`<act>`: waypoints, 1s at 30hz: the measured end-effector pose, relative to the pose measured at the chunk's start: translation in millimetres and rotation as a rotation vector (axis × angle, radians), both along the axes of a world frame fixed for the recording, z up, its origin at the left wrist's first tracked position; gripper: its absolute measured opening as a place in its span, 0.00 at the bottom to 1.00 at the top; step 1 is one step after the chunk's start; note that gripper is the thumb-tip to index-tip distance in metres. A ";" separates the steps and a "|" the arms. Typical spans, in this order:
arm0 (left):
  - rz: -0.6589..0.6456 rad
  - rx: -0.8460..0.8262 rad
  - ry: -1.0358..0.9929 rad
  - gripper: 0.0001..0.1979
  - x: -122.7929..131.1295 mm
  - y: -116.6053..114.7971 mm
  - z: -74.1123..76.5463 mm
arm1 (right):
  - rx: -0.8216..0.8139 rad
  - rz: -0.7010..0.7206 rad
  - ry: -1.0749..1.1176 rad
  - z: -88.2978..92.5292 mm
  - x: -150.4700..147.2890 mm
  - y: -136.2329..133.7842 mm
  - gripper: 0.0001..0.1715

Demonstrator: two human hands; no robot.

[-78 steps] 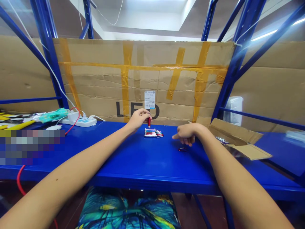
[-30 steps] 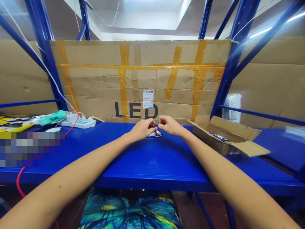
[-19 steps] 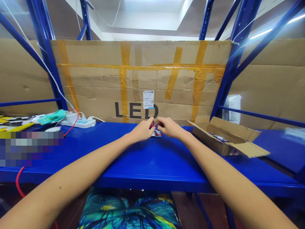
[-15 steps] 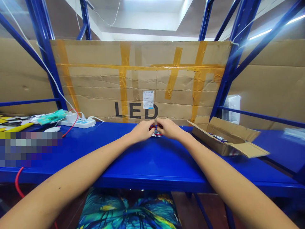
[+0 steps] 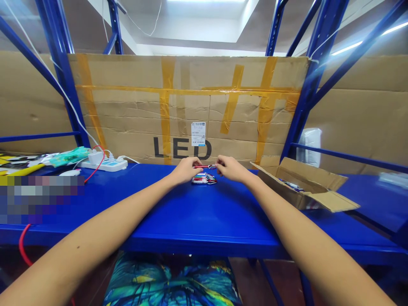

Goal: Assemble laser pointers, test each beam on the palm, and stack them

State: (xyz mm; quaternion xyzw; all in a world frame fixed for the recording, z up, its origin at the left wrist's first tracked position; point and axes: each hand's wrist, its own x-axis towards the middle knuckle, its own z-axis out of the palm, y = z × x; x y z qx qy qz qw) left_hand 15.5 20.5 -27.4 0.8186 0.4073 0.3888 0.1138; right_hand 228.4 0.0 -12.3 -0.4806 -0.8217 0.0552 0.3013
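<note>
My left hand (image 5: pixel 187 170) pinches one end of a slim red pen (image 5: pixel 204 166), held level above the blue shelf. The fingers of my right hand (image 5: pixel 230 167) are closed at the pen's other end, which has a shiny metallic part. Just below and in front of the held pen, several pens (image 5: pixel 204 179) in different colours lie side by side in a small pile on the shelf, their metallic ends toward the right.
An open cardboard box (image 5: pixel 293 182) with more pens inside stands to the right. On the left are a white power strip (image 5: pixel 108 164) with plugs and a green plastic packet (image 5: pixel 70 156). A large taped carton (image 5: pixel 134 114) rises behind the blue shelf (image 5: pixel 204 221).
My hands, close together before, have moved apart sideways. The red pen now shows stretched between them, and the pile of pens beneath is uncovered.
</note>
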 end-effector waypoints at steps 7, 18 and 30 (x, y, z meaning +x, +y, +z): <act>-0.118 -0.100 -0.069 0.15 3.7 -10.2 5.2 | 0.001 0.188 0.007 -3.6 -10.1 -6.1 0.12; -0.283 -0.212 -0.160 0.19 8.7 -9.6 -7.1 | -0.200 0.287 0.244 -11.0 -21.9 -2.3 0.13; -0.455 -0.700 -0.970 0.37 0.5 -3.4 16.6 | -0.012 0.120 0.412 -2.4 -20.6 -4.1 0.05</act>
